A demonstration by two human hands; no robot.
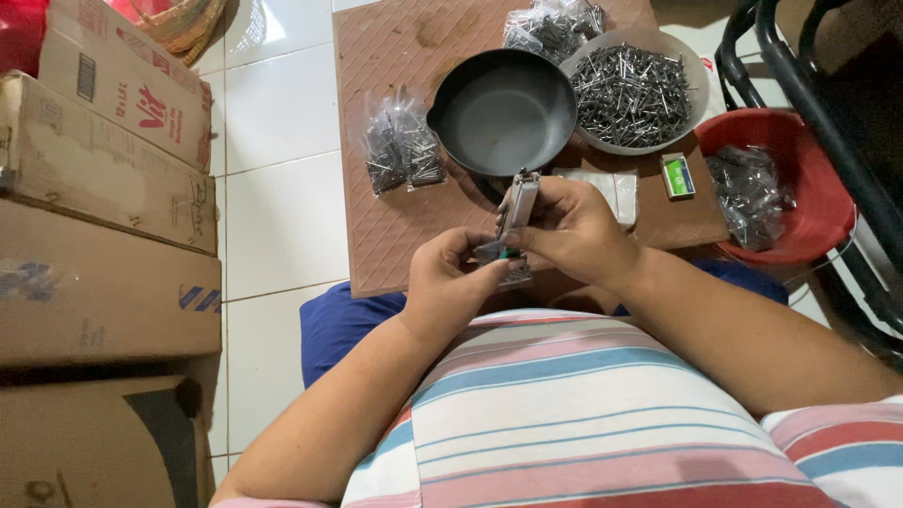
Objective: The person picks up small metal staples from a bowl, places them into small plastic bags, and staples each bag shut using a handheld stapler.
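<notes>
A person in a red, blue and white striped shirt is sitting over a brown, diamond-patterned board (395, 235) and sealing a small clear plastic packet of grey metal nails (496, 254), which is sitting just above the lap, at the board's near edge. The left hand (450, 280) is pinching the packet from below, fingers closed on its lower part, while the right hand (571, 226) is gripping a slim silver metal stapler (518, 200), held upright with its mouth over the packet's top. Judging by the pose, the packing is at the closing stage: the packet looks filled and is being stapled shut.

Beyond the hands, a round black metal pan (505, 111) is standing empty on the board, touching a shallow grey bowl heaped with loose nails (632, 94). Finished clear bags of nails (402, 146) are lying to the pan's left, more bags (550, 23) at the board's far edge, and others in a red plastic basin (781, 188) on the right. A small green-and-white staple box (676, 175) is resting near the bowl. Brown cardboard cartons (103, 188) are stacked along the left.

The next move likely calls for a firm squeeze with the folded plastic kept square in the stapler, fingertips clear.
</notes>
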